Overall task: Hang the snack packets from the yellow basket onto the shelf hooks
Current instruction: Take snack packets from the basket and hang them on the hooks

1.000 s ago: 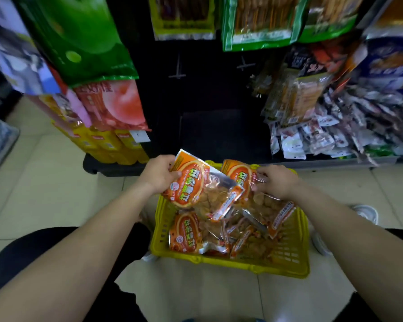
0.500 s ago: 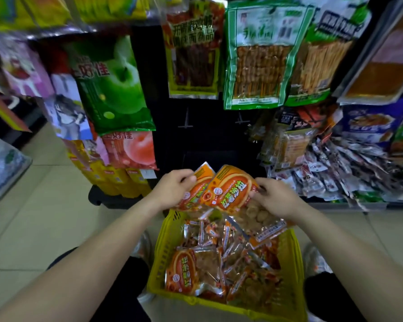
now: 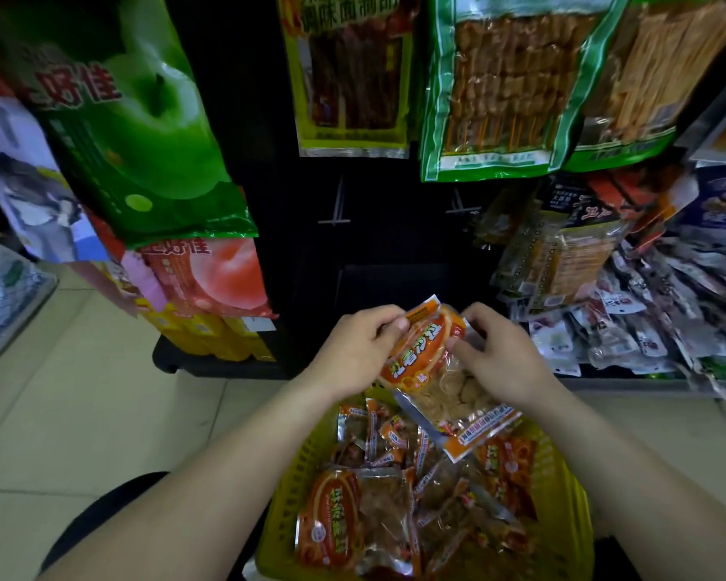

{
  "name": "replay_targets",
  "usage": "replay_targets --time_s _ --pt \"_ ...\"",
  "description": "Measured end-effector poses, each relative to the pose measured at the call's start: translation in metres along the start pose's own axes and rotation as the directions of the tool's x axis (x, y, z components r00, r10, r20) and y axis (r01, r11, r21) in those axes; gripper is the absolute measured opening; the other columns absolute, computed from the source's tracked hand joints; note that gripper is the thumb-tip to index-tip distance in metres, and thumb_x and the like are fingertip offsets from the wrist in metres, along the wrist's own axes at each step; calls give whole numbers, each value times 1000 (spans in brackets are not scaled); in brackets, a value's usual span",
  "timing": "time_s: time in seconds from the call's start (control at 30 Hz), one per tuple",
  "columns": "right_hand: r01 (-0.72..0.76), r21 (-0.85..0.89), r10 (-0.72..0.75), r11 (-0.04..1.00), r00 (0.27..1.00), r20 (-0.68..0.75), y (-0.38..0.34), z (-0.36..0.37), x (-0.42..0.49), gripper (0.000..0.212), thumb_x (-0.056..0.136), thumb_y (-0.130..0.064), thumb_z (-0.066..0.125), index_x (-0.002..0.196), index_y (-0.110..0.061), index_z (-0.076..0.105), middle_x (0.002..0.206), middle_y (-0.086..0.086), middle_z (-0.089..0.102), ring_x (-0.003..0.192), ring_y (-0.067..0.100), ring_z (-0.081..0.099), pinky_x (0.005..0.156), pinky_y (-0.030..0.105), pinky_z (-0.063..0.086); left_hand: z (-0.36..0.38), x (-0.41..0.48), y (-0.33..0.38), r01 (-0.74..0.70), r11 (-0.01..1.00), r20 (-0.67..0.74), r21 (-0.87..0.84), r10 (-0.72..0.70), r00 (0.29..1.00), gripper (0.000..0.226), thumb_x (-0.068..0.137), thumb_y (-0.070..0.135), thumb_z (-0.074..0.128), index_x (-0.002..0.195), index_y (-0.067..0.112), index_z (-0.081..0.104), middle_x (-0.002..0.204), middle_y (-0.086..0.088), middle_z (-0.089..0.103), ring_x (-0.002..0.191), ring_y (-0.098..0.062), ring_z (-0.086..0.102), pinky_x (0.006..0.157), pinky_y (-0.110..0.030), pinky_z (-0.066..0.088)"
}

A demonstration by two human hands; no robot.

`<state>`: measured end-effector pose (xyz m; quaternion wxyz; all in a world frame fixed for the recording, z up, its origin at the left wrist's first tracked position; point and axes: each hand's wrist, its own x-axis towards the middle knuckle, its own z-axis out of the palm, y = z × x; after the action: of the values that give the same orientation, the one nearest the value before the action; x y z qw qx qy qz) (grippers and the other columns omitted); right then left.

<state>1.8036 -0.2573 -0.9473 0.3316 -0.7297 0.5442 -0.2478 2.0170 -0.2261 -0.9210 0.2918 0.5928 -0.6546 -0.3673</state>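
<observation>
far left, at the shelf's left edge: white-and-blue packet point(image 3: 30, 182), hanging tilted, print blurred.
just right of it: large green apple-print bag point(image 3: 143, 132), hanging. below it, touching its bottom hem: red peach-print bag point(image 3: 210, 278). beneath that: row of yellow packs point(image 3: 210, 335) at the shelf's lower left corner, above the black shelf base point(image 3: 210, 366). pale tiled floor point(image 3: 59, 392) in front.

centre, on the dark back panel: left shelf hook point(image 3: 335, 203) and right shelf hook point(image 3: 460, 203), side by side, nothing on either. above the left one: yellow-edged packet of dark strips point(image 3: 348, 73).

centre, below the hooks: left hand point(image 3: 353, 350), fingers curled, thumb on the front, gripping the upper left edge of an orange snack packet point(image 3: 428, 358). packet tilted, orange header uppermost, clear lower part with pale brown pieces hanging over the far edge of the yellow basket point(image 3: 288, 496). further orange edge behind the header; cannot tell whether a second packet.
right hand point(image 3: 504, 362): pinching the same packet's upper right corner between thumb and fingers.

below the hands: basket on the floor, between the forearms. inside: heaped packets point(image 3: 344, 522) of the same orange kind, the largest flat in the near left corner.

upper right: green-edged skewer packet point(image 3: 504, 90), hanging, another of the kind beside it.
lower right corner of the shelf: dense pile of small sachets point(image 3: 654, 325).
</observation>
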Motion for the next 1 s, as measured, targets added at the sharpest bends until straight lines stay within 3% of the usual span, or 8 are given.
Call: replay_targets --time_s 0.13,0.3,0.43,0.53,0.63,0.7,0.83,1.0 --pt "20 3 -20 1000 1000 2 6 2 9 12 95 -34 63 100 -33 52 130 -24 48 102 -2 52 81 27 43 -4 8 1 34 995 12 -96 -33 999 26 104 38 48 90 28 67 87 6 74 82 -8 72 80 -40 60" --pt "-47 130 43 990 998 35 15 2 12 19 92 -30 67 85 -34 50 89 -11 68 89 3 64 69 26 49 -12 6 -4 68 978 36 -198 -62 997 28 105 34 49 93 19 69 88 -3 75 83 -17 73 82 -41 59" --pt "-62 121 59 991 998 24 16 5 12 22 90 -31 68 81 -36 49 87 -11 68 86 0 62 68 26 46 -9 0 -8 89 975 49 -203 -81 996 28 102 43 48 90 26 67 88 1 74 83 -15 73 79 -38 59" --pt "-87 125 85 988 996 15 18 6 13 21 89 -32 69 81 -34 50 86 -9 68 84 4 63 67 29 46 -7 -3 -9 116 971 127 -207 -91 988 29 88 52 64 105 29 65 99 5 75 91 -10 73 78 -32 61" --pt "-99 151 97 983 995 19 19 5 13 18 89 -32 69 84 -33 51 87 -5 68 84 12 65 72 37 51 -9 -1 -11 56 998 16 -19 -56 998 27 84 32 79 106 29 63 101 10 72 92 -3 71 75 -23 61" --pt "-103 183 94 978 994 53 18 4 13 18 87 -34 68 91 -36 51 90 -4 68 84 14 66 74 41 54 -12 1 -11 59 998 -85 -21 -60 995 20 87 21 78 101 27 66 98 8 73 89 -6 72 73 -28 62" --pt "-19 -26 21 999 994 105 14 3 16 24 84 -46 67 104 -35 59 96 -10 57 94 17 59 78 37 47 -13 3 -8 55 998 -38 -42 -57 998 17 86 16 78 94 29 70 97 6 74 89 -6 72 75 -36 63" --pt "145 184 -141 972 989 -35 -10 -1 13 12 90 -46 63 90 -35 62 89 -13 65 86 3 63 70 23 45 -9 4 -3 12 999 18 51 -13 1000 23 86 17 78 90 39 71 93 12 75 87 3 69 74 -25 60"
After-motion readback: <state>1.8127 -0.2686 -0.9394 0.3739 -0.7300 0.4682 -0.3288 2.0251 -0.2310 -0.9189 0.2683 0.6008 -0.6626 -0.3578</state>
